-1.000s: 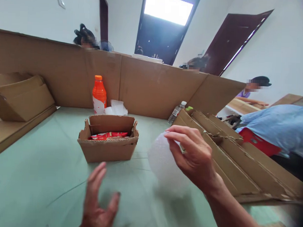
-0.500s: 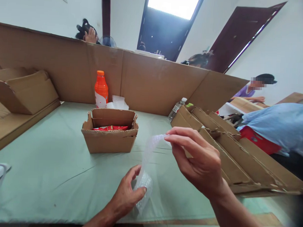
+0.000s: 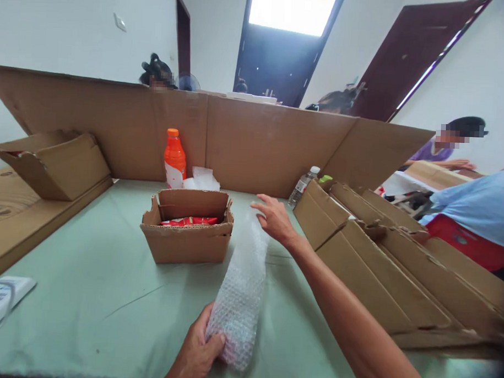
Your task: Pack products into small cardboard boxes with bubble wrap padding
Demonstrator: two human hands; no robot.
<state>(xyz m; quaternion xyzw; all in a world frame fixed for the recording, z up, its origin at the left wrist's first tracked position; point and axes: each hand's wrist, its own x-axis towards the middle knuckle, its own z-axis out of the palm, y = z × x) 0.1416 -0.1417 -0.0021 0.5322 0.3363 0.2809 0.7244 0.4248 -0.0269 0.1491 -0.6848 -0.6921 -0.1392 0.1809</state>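
A long strip of bubble wrap (image 3: 242,282) stretches away from me over the green cloth. My left hand (image 3: 199,341) grips its near end, thumb on top and fingers round the side. Something pinkish shows faintly through the wrap there; its kind is hidden. At the far end, the fingertips of my right hand (image 3: 273,218) are closed on the strip's edge, with the arm reaching forward. Just left of the strip stands an open cardboard box (image 3: 187,247) with a red packet (image 3: 191,221) inside.
Several cardboard boxes (image 3: 373,276) lean in a row at the right, a clear bottle (image 3: 304,186) behind them. An orange bottle (image 3: 175,159) and white sheets (image 3: 202,180) stand before the cardboard partition (image 3: 253,145). A power strip (image 3: 6,301) lies left. People sit beyond.
My right hand has moved forward, away from me, drawing the bubble wrap from a bunched roll into a long strip. My left hand stays at the near end.
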